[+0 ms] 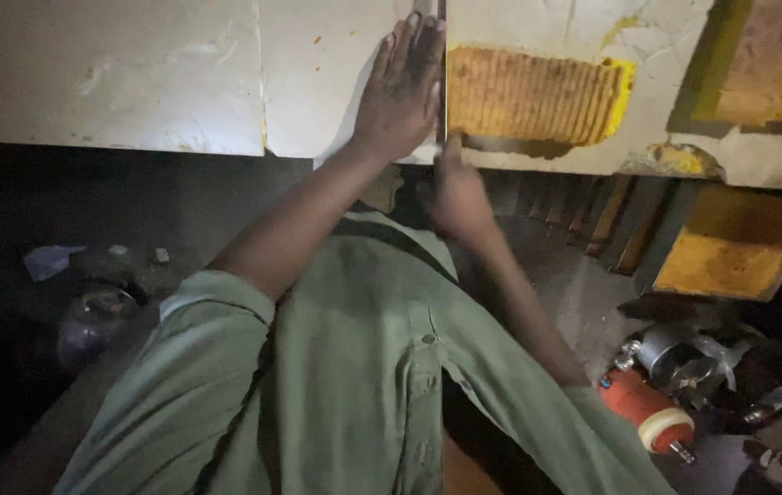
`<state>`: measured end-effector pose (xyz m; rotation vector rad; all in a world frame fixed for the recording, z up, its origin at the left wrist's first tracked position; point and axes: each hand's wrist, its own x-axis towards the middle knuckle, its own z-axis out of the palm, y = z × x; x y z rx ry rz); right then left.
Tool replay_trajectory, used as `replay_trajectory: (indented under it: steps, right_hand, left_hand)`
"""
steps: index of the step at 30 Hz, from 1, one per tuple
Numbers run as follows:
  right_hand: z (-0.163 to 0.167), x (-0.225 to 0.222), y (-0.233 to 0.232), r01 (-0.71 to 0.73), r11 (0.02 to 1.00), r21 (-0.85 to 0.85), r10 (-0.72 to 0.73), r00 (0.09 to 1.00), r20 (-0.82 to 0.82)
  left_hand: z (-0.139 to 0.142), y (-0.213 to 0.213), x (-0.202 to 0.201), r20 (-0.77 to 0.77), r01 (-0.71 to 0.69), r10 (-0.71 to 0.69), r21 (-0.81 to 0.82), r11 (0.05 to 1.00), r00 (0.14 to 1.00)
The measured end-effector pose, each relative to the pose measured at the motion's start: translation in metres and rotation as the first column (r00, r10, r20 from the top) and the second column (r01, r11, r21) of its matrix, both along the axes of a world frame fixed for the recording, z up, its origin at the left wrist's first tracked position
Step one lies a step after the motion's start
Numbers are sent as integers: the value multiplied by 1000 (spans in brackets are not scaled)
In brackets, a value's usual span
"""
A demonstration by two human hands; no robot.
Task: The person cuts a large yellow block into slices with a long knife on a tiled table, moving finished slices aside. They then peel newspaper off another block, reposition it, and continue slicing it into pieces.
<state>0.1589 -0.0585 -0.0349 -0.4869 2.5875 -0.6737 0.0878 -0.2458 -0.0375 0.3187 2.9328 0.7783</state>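
My left hand [400, 87] lies flat against a white, cracked panel [134, 73], palm on it, fingers stretched upward beside a vertical seam. Just right of the seam is a yellow ribbed patch [528, 92] where the white coat is gone. My right hand [457, 194] is curled into a blurred fist under the panel's lower edge, below the seam. A short dark stub rises from the fist toward the seam; I cannot tell whether it is a thumb or a tool. Both green sleeves [345, 367] fill the lower middle of the view.
A yellow block [739, 243] juts out at the right under the panel. Lower right lie an orange cylinder with a white end [649, 412] and shiny metal parts [684, 362]. At the dark left sit a round dark object [88, 321] and a pale scrap [47, 259].
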Motion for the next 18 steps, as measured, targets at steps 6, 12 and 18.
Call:
replay_trajectory:
  steps: [6, 12, 18]
  right_hand:
    - [68, -34, -29, 194, 974, -118, -190, 981, 47]
    - [67, -17, -54, 171, 983, -73, -169, 985, 28]
    - [44, -26, -45, 144, 987, -78, -140, 989, 52]
  left_hand:
    - [13, -5, 7, 64, -92, 99, -107, 990, 993]
    - [20, -1, 6, 107, -75, 89, -130, 989, 990]
    - [11, 4, 6, 90, -107, 119, -128, 986, 989]
